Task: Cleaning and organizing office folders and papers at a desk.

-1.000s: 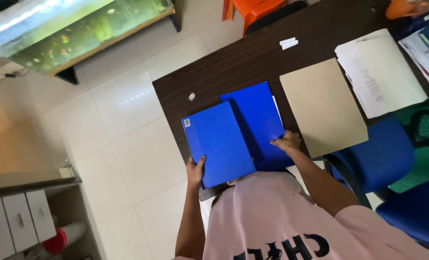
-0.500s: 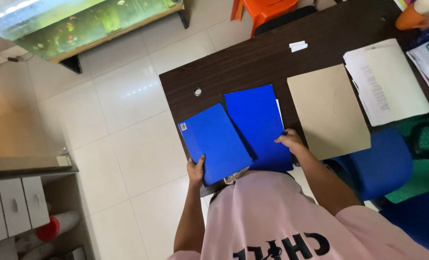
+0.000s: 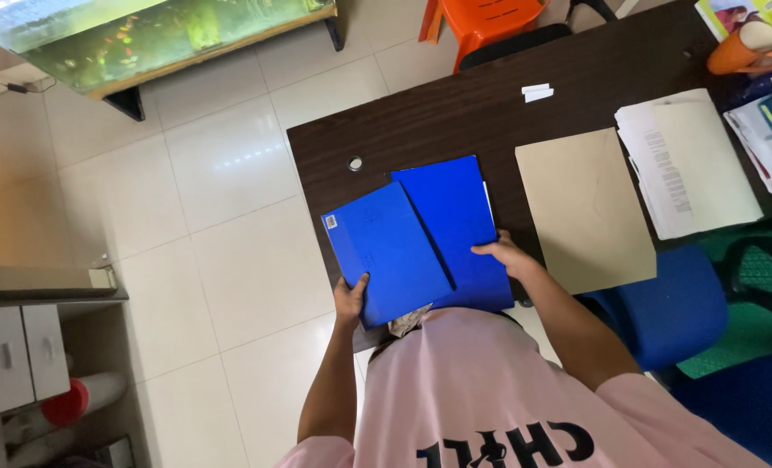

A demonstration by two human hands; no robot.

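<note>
Two blue folders lie at the near left corner of the dark wooden desk (image 3: 455, 104). My left hand (image 3: 349, 301) grips the near edge of the left blue folder (image 3: 386, 251), which is tilted and overlaps the second one. My right hand (image 3: 504, 255) rests with its fingers on the right edge of the right blue folder (image 3: 455, 221). White sheets peek out from under the right folder's far right edge.
A tan folder (image 3: 583, 204) lies to the right, then a stack of papers under a cream folder (image 3: 687, 160). An orange cup (image 3: 737, 48), blue chairs (image 3: 663, 303), an orange chair (image 3: 481, 17), a fish tank (image 3: 143, 35) and white drawers (image 3: 17, 355) surround the desk.
The left folder has shifted slightly up and right over the other one. My right hand slid a little to the left along the right folder's edge. The camera view drifted.
</note>
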